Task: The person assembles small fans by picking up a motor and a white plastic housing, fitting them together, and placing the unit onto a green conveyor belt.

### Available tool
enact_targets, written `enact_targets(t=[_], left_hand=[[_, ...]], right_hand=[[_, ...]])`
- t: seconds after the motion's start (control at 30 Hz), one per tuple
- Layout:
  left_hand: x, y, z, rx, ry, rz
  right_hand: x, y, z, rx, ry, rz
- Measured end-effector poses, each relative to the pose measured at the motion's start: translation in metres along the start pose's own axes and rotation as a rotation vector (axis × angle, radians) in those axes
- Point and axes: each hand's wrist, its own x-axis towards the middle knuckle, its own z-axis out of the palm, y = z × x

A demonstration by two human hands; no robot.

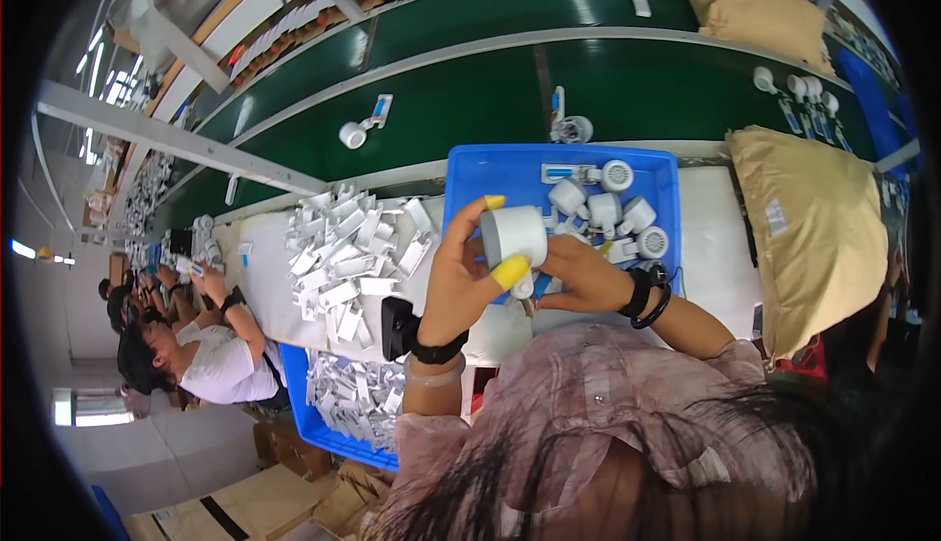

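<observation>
My left hand [453, 284], with yellow covers on its thumb and a fingertip, grips the round white head of a small handheld fan [520, 233]. The head's grey-rimmed face points to the left. My right hand [596, 276] is closed around the fan's lower part, where a bit of blue shows between the fingers; its fingertips are partly hidden. Just beyond the right hand lies a blue tray [564, 153] with several partly built fans [605, 210] in it. Left of my left hand, white handle shells [348, 257] are heaped on the pale worktop.
A second blue bin [312, 428] of small white parts stands lower left. A green conveyor [451, 100] carries a few fans [355, 133] beyond the worktop. A tan sack [814, 237] stands at right. Another person [221, 360] works at left.
</observation>
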Motion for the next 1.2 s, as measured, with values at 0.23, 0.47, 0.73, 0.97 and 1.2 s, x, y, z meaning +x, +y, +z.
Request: enact_targets(t=[0.23,0.47,0.73,0.97,1.2], left_hand=[[0.04,-0.051,0.059,-0.244,-0.253,-0.31],[0.041,-0.105,0.098,-0.262,-0.435,-0.343],[0.002,-0.104,0.1,-0.115,-0.074,-0.17],[-0.016,-0.093,0.111,-0.173,-0.147,0.004],[-0.014,-0.089,0.122,-0.062,-0.183,-0.048]], right_hand=[[-0.061,-0.029,-0.014,0.222,0.053,0.353],[-0.097,-0.047,-0.026,0.227,0.315,0.491],[-0.107,-0.051,-0.031,0.364,0.455,0.559],[-0.109,-0.048,-0.024,0.348,0.39,0.564],[-0.114,-0.044,-0.019,0.232,0.32,0.584]])
